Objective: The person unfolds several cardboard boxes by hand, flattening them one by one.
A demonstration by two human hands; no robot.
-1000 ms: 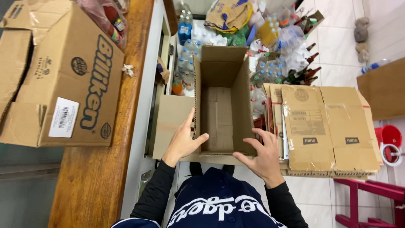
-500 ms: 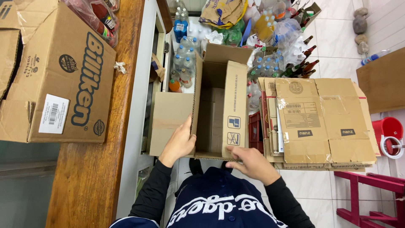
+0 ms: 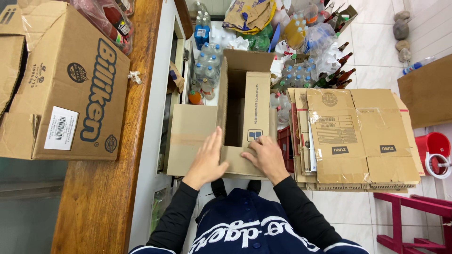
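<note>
I hold an open brown cardboard box in front of my chest, its walls pressed closer together so the opening is narrow. My left hand lies flat on the box's left wall and near flap. My right hand grips the near bottom edge on the right side. A wide flap spreads out to the left.
A stack of flattened cardboard boxes lies at my right. A large printed carton rests on a wooden counter at left. Plastic bottles and bags are piled ahead. A red bucket and red stool stand at right.
The box was wide open; its side walls have folded inward and it is now narrower. Both hands shifted closer together on its near end.
</note>
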